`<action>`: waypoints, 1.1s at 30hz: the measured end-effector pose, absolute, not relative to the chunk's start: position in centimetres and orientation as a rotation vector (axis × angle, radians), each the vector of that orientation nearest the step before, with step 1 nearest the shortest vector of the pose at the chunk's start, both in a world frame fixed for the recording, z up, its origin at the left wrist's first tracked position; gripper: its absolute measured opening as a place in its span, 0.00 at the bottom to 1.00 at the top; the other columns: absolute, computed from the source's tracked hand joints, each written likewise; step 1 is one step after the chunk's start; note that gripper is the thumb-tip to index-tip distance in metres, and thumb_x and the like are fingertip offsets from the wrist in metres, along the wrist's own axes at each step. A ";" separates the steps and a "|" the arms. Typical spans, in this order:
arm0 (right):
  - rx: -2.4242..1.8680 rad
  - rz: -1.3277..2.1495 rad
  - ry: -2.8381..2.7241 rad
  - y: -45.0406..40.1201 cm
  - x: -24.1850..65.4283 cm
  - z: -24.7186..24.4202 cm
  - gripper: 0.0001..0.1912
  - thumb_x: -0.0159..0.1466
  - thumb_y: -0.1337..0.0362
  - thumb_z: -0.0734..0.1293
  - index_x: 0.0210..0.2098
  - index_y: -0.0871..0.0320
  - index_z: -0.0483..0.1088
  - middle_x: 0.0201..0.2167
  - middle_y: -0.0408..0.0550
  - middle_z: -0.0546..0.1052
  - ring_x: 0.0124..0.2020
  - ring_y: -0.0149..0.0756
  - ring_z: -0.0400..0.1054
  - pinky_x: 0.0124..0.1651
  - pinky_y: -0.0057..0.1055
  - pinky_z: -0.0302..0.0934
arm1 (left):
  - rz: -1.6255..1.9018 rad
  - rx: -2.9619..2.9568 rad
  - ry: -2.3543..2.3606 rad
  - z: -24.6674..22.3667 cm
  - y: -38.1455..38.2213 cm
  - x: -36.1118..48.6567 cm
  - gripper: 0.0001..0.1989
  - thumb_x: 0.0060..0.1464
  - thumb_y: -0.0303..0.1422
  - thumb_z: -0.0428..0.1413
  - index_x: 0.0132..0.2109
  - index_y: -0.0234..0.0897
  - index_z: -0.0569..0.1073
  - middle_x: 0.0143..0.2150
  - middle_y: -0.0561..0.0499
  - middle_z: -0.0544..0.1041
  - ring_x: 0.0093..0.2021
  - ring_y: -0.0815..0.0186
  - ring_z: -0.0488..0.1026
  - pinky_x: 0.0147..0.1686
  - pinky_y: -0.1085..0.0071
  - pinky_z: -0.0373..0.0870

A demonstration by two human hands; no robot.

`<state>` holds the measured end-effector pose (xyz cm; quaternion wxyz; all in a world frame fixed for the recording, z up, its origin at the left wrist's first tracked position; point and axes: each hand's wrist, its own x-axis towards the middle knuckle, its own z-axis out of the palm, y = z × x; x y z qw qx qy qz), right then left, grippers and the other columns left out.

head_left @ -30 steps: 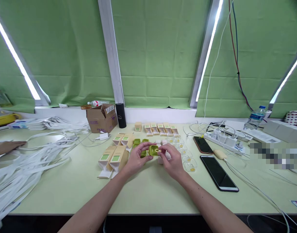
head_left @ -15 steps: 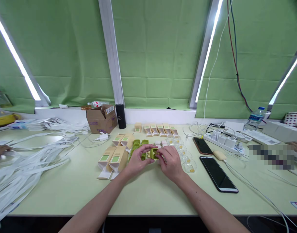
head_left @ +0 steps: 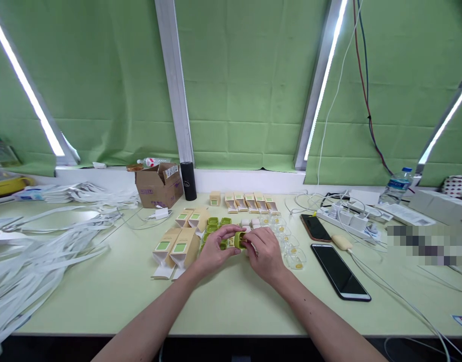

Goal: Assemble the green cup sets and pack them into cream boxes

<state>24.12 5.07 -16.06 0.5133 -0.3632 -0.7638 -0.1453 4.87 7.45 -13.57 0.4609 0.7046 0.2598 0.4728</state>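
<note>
My left hand [head_left: 215, 250] is closed round a small olive-green plastic case [head_left: 238, 240], thumb below and fingers above. My right hand [head_left: 266, 254] has its fingertips pinched at the case's right-hand opening; anything inside them is hidden. Just behind my left fingers stand several like green cases [head_left: 213, 228], partly covered by the hand. Small pale pink-white pieces [head_left: 246, 222] lie behind my right hand. To its right are rows of clear plastic covers [head_left: 295, 260] with yellowish spots. Open-flapped beige cartons [head_left: 185, 246] with green squares lie left of my left hand.
More beige cartons [head_left: 249, 202] form a row at the back. A cardboard box [head_left: 157, 186] and black cylinder [head_left: 187, 181] stand by the wall. White strips [head_left: 46, 266] spread leftward. Phones [head_left: 340, 271], a power strip [head_left: 348, 221] and cables lie right. Another person's hand shows at far left.
The green case has turned slightly between my hands, and my right fingertips have shifted a little at its opening. At far left, the other person's hand has drawn back toward the edge.
</note>
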 end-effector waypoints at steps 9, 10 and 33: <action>-0.869 -0.373 -1.833 5.1 24.0 -15.7 0.09 0.72 0.69 0.64 0.37 0.56 0.75 0.29 0.47 0.75 0.33 0.38 0.65 0.38 0.37 0.55 | 1.163 1.751 0.634 -14.0 7.7 4.8 0.23 0.48 0.26 0.71 0.52 0.41 0.82 0.58 0.42 0.80 0.63 0.48 0.73 0.67 0.49 0.67; -0.872 -0.378 -1.830 5.1 24.0 -15.7 0.10 0.73 0.68 0.64 0.36 0.56 0.75 0.29 0.47 0.74 0.33 0.38 0.64 0.37 0.36 0.54 | 1.162 1.747 0.629 -14.0 7.7 4.8 0.23 0.48 0.25 0.71 0.52 0.41 0.82 0.57 0.42 0.80 0.63 0.49 0.74 0.67 0.50 0.67; -0.826 -0.171 -1.885 5.2 24.9 -16.2 0.29 0.69 0.66 0.67 0.68 0.53 0.62 0.59 0.58 0.76 0.61 0.53 0.71 0.61 0.53 0.71 | 1.347 2.064 0.868 -14.5 8.4 4.2 0.23 0.52 0.34 0.70 0.55 0.48 0.82 0.51 0.45 0.78 0.59 0.52 0.68 0.62 0.52 0.70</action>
